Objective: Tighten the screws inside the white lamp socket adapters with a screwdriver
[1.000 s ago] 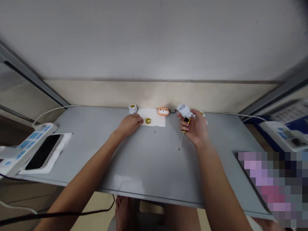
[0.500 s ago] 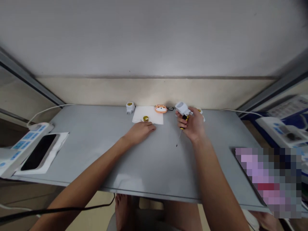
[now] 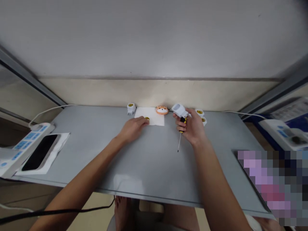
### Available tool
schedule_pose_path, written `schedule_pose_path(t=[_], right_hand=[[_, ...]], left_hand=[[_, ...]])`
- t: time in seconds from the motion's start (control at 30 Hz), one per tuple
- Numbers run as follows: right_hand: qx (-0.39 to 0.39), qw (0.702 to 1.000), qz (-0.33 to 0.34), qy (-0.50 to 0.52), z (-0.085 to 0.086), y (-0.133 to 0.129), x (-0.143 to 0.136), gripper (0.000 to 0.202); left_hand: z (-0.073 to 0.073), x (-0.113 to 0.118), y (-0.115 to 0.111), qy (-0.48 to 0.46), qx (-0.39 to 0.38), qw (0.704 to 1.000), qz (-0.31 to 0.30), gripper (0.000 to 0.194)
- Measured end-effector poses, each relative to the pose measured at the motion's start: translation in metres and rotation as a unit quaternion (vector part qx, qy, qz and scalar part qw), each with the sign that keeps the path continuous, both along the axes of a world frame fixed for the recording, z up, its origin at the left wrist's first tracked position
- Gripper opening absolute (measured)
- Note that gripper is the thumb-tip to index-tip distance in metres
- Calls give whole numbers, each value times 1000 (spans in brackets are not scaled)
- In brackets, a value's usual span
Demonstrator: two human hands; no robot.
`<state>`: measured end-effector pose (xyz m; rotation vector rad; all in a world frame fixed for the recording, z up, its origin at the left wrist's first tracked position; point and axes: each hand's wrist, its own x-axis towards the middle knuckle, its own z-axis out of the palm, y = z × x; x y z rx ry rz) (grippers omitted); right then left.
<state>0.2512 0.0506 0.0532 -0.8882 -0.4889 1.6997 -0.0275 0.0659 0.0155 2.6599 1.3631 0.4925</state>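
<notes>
On the grey table, my left hand (image 3: 133, 129) reaches to a white paper sheet (image 3: 155, 119), its fingertips closed at a brass-coloured threaded ring (image 3: 147, 118). The fingers hide most of that ring. My right hand (image 3: 192, 127) is raised and closed round two things. One is a white plug-in lamp socket (image 3: 179, 110) with its round mouth turned up; the other is a black-and-yellow screwdriver (image 3: 183, 124), whose shaft points down toward the table. Beyond the left hand stands another white socket (image 3: 131, 108) with a brass thread inside. Similar sockets (image 3: 199, 112) sit partly behind the right hand.
An orange animal-faced case (image 3: 162, 110) lies at the paper's far edge. At left are a phone (image 3: 40, 152) on white paper and a power strip (image 3: 30, 141). A pixelated flat object (image 3: 264, 183) lies at right, near another power strip (image 3: 279, 133). A wall closes the back.
My left hand has shifted left, and its fingertips now cover most of the brass ring that lay in plain sight. The right hand's socket and screwdriver have tilted slightly.
</notes>
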Motion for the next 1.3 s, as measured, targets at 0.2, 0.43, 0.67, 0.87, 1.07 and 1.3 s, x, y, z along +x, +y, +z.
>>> schedule_pose_path(t=[0.2,0.43,0.67,0.87,1.07,1.3], right_hand=[[-4,1000,24,2,5,-3,-8,16],[-8,1000,18,-8,4,-2,-8,16],[1,994,107,-32,5,-12,-28,24],[-4,972,226,-64,4,-27,-52,24],[87,968,131,-198,2,-25,-39,18],[101,984,-72,-126,2,-12,-22,14]], left_hand=[[-2,-27,30,-40,26,996,73,28],[-11,-31,36,-12,-11,999,39,33],[9,5,-12,-230,-33,973,8,38],[7,40,-39,-384,-60,919,58,37],[21,17,-60,-244,92,965,19,36],[4,19,-66,-248,-1,969,6,35]])
